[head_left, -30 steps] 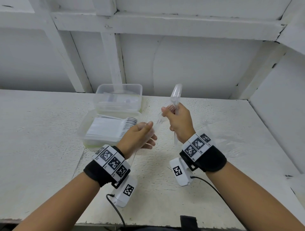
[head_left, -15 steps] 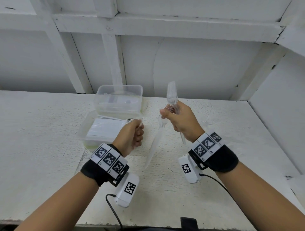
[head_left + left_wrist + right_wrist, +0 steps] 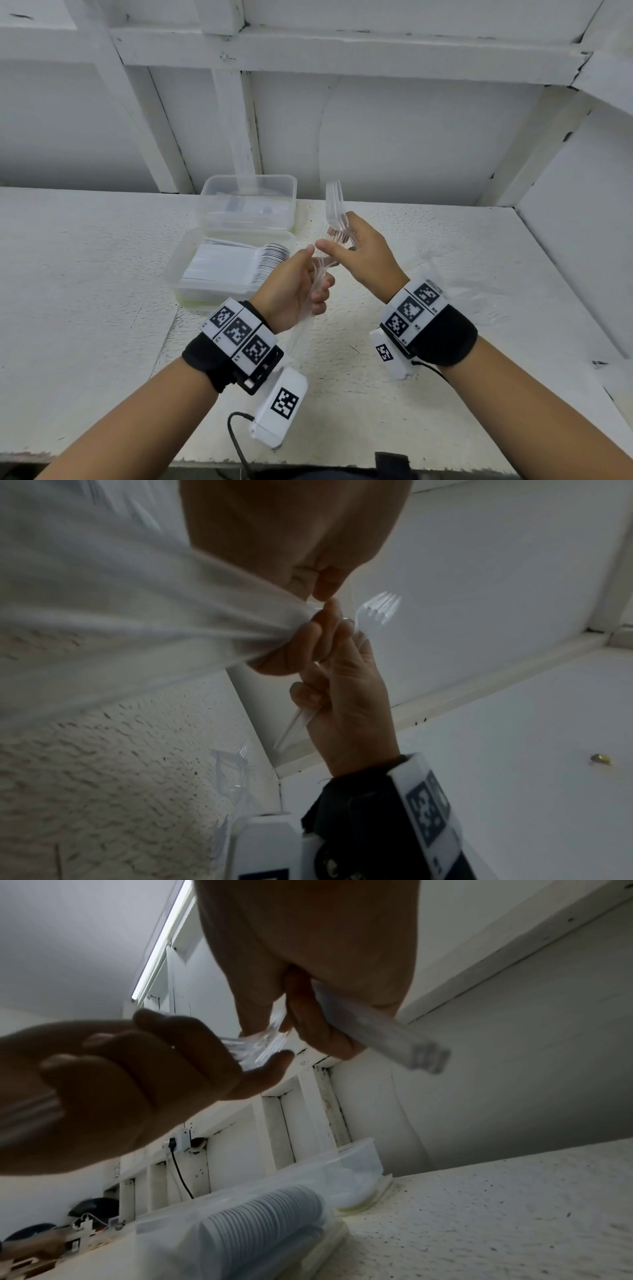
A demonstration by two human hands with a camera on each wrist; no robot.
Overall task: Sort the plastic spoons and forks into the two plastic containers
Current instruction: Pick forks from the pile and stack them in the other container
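My right hand (image 3: 339,240) is raised over the table and pinches a bunch of clear plastic forks (image 3: 334,202), tines up. The fork tines (image 3: 380,610) stand above its fingers in the left wrist view, and the handles (image 3: 394,1037) jut out past its palm in the right wrist view. My left hand (image 3: 317,270) meets it and grips a clear plastic utensil (image 3: 301,329) whose handle slants down past that wrist; I cannot tell if it is a fork or a spoon. The near container (image 3: 178,274) holds a row of stacked white spoons (image 3: 270,260). The far container (image 3: 246,185) stands right behind it.
A crumpled clear plastic wrapper (image 3: 455,284) lies on the white table (image 3: 85,274) to the right of my right wrist. White walls and beams close off the back and right. Both containers (image 3: 267,1223) sit left of my hands.
My left hand went to the near container, then came back to my right hand and took hold of the clear utensil hanging there. My right hand stayed raised with the forks.
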